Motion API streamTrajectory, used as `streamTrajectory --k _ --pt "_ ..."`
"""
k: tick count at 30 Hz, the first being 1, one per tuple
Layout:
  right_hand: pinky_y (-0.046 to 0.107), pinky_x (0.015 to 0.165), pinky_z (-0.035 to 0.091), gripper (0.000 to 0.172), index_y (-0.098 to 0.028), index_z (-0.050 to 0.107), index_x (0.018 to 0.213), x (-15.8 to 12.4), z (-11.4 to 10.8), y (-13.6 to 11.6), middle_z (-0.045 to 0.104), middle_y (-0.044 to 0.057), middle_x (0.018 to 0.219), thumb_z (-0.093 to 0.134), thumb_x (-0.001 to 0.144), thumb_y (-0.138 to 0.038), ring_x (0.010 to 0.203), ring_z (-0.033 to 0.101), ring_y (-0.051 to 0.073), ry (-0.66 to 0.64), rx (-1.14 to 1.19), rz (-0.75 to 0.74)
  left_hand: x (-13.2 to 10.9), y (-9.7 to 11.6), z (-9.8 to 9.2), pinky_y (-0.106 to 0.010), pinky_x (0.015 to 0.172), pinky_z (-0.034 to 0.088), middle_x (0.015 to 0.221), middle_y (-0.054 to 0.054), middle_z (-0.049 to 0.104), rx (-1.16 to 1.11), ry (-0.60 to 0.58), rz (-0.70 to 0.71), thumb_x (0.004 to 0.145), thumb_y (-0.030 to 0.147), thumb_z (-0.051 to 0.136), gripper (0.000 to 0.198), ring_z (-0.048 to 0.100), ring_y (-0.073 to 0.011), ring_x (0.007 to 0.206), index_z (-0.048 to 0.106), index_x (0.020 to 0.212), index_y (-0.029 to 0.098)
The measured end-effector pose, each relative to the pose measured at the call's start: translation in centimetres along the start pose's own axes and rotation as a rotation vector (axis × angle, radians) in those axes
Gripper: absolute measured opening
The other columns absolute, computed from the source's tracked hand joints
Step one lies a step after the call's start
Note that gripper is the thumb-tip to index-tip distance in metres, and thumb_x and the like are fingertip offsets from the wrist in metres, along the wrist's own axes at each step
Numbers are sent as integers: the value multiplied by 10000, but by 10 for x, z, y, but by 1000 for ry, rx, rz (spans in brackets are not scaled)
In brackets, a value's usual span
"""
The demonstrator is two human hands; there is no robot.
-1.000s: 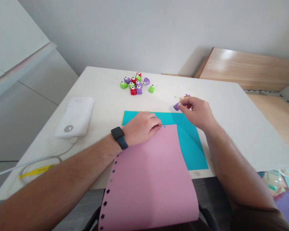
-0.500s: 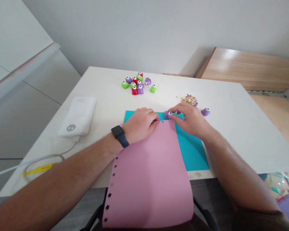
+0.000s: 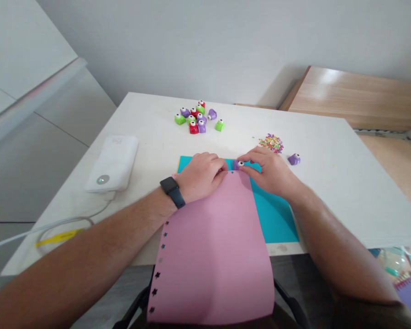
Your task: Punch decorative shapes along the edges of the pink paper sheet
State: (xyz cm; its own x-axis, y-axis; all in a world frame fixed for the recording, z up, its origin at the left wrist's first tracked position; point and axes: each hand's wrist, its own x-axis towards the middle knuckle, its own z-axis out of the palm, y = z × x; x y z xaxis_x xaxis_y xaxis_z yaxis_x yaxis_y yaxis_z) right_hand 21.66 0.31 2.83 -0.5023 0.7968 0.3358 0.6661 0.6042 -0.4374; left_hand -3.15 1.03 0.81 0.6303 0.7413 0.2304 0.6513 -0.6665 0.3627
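Note:
A pink sheet of paper (image 3: 212,246) hangs over the table's front edge, with star-shaped holes punched along its left side and a hole near its top edge. My left hand (image 3: 205,176), with a watch above it, is closed on the sheet's top edge. Between the thumb and fingers of my right hand (image 3: 269,171) is a purple craft punch (image 3: 237,164) with an eye-like button, placed at the sheet's top edge near the right corner. Blue paper (image 3: 277,219) lies underneath. Another purple punch (image 3: 294,159) stands to the right of my right hand.
Several red, green and purple punches (image 3: 193,128) cluster at the back of the white table (image 3: 329,192). Colourful paper bits (image 3: 272,142) lie piled behind my right hand. On the left are a white power bank (image 3: 113,162) and its cable (image 3: 99,211). A wooden board (image 3: 356,96) stands back right.
The purple punch has shifted slightly left along the pink sheet's top edge, with my right hand on it. My left hand keeps its place on the paper. The view has tilted slightly.

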Motion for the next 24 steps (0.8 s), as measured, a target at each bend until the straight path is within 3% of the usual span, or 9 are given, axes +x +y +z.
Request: streamTrajectory --k 24 --pt "448 950 542 218 -259 801 1174 -1 -1 -4 764 95 1077 694 985 -235 1035 686 284 -5 -44 -23 2 0 0 -417 915 501 938 -73 726 -27 4 -45 1003 229 597 145 674 -261 950 733 974 187"
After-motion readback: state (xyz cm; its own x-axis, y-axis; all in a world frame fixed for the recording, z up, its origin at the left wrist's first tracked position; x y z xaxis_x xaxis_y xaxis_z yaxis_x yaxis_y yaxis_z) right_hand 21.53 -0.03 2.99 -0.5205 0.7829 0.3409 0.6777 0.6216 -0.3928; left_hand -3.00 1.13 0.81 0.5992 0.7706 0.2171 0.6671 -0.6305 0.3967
